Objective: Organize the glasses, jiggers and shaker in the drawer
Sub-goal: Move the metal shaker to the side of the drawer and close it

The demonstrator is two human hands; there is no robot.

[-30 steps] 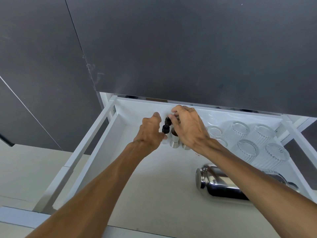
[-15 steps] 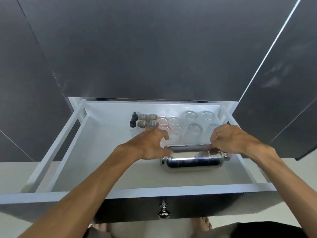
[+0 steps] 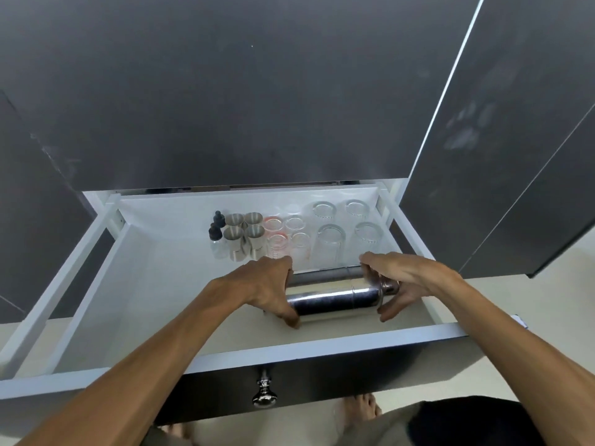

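Both hands are gripping the shaker (image 3: 331,300), which is lying on its side near the front right of the open drawer (image 3: 289,350). Left hand (image 3: 269,289) is curling round its base end, right hand (image 3: 397,284) is cupping the cap end. Jiggers (image 3: 244,235) and glasses (image 3: 331,233) are standing in rows along the back, dropper bottles (image 3: 216,235) just left of the jiggers.

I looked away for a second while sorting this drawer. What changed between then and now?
Both hands left the dropper bottles and jiggers at the back. The left hand and right hand now grip the ends of the shaker, which lies on its side. Bottles, jiggers and glasses kept their rows.
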